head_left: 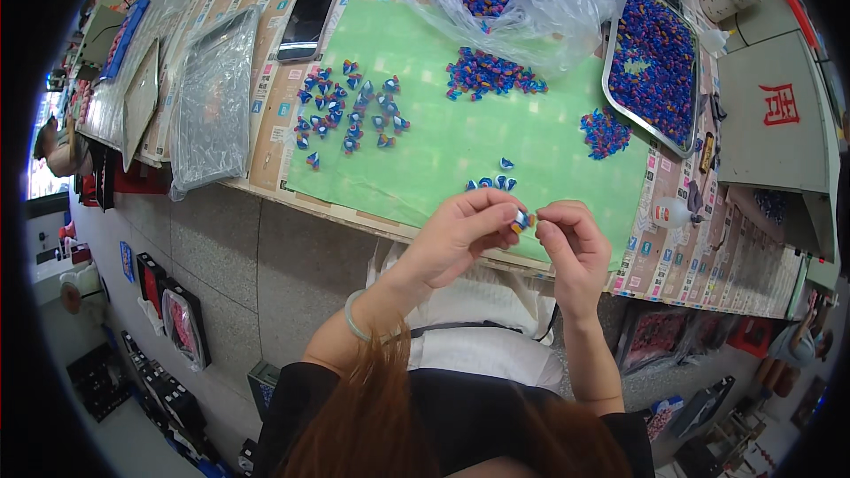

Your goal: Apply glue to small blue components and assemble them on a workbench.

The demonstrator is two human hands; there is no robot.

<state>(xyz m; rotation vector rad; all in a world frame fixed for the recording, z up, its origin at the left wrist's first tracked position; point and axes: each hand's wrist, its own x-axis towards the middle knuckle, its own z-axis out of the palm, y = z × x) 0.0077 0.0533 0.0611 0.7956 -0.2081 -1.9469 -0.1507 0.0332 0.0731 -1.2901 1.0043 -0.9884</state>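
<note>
Blue-red-yellow piece (521, 224) — over green mat (425, 146), near side | left hand (456, 235): pinching that piece | right hand (580, 257): at its right — cannot tell whether gripping | row of pieces (491, 183): just beyond | phone (309, 19): far left

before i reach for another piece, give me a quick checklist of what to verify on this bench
1. Left hand gripping the multicoloured piece: ok, pinched between thumb and finger.
2. Right hand grip: cannot tell; its fingertips are at the piece, contact too small to make out.
3. Short row of pieces undisturbed by the hands: ok, just beyond the left hand.
4. Plastic bag off the green mat: not ok, it overlaps the far edge.
5. Loose pieces all inside the tray: not ok, piles lie on the mat.
</note>
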